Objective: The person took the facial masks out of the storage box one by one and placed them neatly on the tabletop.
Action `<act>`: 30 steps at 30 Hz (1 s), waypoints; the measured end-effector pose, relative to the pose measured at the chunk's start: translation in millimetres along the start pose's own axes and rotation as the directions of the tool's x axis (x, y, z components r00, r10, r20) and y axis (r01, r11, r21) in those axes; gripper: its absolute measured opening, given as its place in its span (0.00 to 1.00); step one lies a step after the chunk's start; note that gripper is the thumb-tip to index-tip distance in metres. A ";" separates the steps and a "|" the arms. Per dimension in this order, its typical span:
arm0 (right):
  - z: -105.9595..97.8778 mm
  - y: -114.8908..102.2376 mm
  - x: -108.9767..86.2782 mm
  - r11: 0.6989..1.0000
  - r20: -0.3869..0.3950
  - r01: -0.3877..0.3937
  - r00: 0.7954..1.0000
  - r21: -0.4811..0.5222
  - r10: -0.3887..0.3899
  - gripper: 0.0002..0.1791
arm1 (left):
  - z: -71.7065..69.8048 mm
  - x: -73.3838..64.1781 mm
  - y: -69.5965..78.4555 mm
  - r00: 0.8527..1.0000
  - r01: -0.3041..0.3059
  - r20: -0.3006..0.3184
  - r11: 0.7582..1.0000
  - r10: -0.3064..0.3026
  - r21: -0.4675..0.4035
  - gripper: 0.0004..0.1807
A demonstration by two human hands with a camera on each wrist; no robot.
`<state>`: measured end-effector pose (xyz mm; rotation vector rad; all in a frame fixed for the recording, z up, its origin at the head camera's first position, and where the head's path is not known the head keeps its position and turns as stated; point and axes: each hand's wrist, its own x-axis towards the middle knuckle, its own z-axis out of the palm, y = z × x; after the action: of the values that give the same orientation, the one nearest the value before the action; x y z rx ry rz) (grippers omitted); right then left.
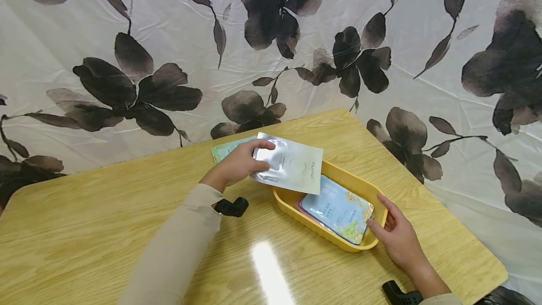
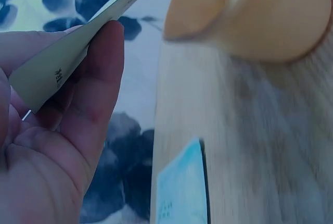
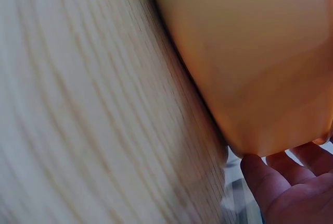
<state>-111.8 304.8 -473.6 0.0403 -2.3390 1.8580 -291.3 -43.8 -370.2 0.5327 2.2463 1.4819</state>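
Silver PMPM sachet (image 1: pixel 294 164), one, pinched between thumb and fingers of the left hand (image 1: pixel 239 164), over the far-left end of a yellow basket (image 1: pixel 351 183) near the tabletop's (image 1: pixel 106 229) right edge; right hand (image 1: pixel 400 239) curled round basket's near-right end; blue sachet (image 1: pixel 336 211) inside; green sachet (image 1: pixel 226 149) by the tabletop's far edge; step, as judged: sachet transfer, direction unclear; next move calls for clearing the rim, basket steadied

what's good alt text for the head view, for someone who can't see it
A person's left hand holds a silvery packet that partly hides one end of a yellow tray, while the right hand grips the other end. A blue packet lies in the tray, and a pale green packet lies on the wooden table.
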 end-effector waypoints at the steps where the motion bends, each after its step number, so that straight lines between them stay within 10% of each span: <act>1: -0.1 -0.2 0.1 1.000 0.001 -0.003 1.000 -0.002 0.003 0.40 | -3.4 -0.8 -1.6 1.000 0.003 -0.005 1.000 -0.003 -0.004 0.27; 12: 0.9 1.1 -0.5 1.000 -0.006 0.007 1.000 -0.002 -0.007 0.40 | -36.6 -12.2 -23.5 0.996 0.045 -0.074 0.988 -0.056 -0.150 0.28; 30: 2.5 -1.7 -1.2 1.000 -0.010 0.008 1.000 -0.011 -0.009 0.39 | -106.5 -56.5 -65.7 0.957 0.109 -0.261 0.992 -0.122 -0.065 0.31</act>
<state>-110.7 302.0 -472.7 0.0393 -2.3385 1.8369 -305.0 -179.5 -385.9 0.1915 2.3855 1.6253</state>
